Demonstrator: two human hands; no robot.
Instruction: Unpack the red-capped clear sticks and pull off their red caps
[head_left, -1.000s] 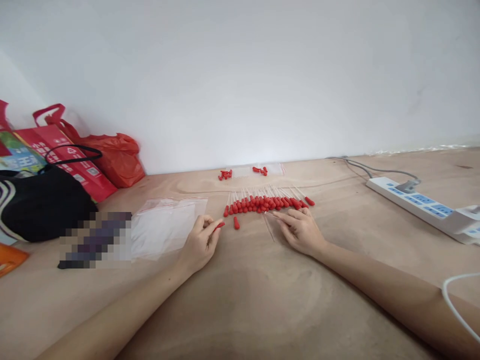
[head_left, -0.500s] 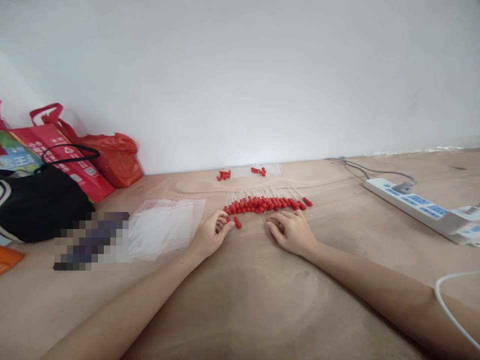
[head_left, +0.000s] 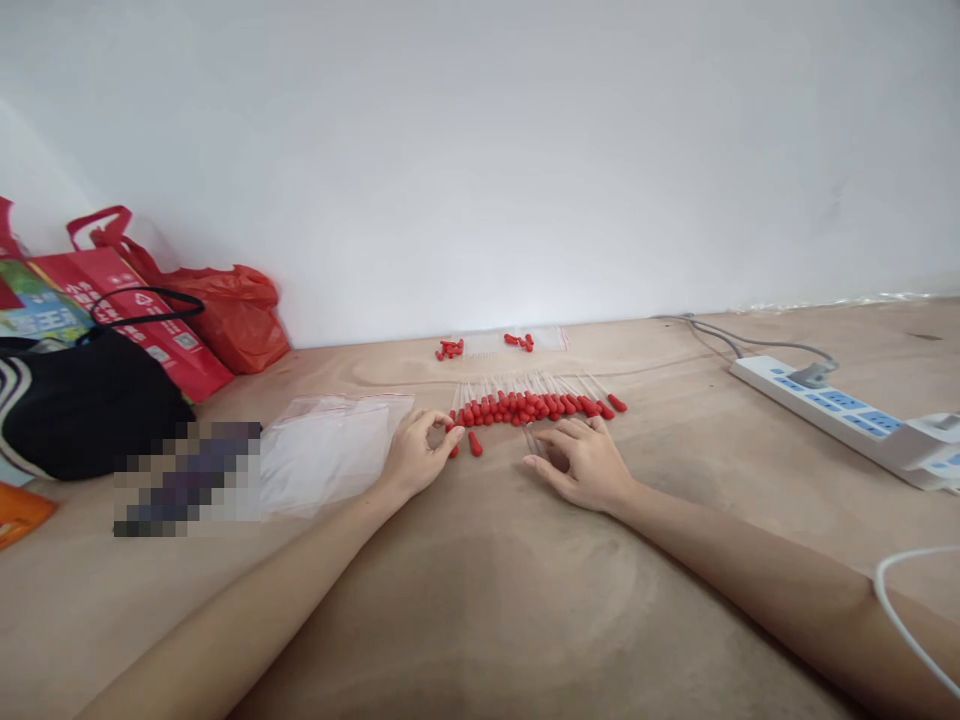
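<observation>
Many thin clear tubes with red rubbery ends (head_left: pixel 517 405) lay at twelve o'clock on the brown wooden tabletop (head_left: pixel 480 600), red ends nearest, maybe for easy reach. I couldn't tell whether the left hand (head_left: pixel 418 455) pinched anything; the right hand (head_left: pixel 590 464) had fingers apart.

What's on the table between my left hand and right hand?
In the head view: red bulbs near the left hand and something thin and clear at the right hand, with bare wood between them.
</observation>
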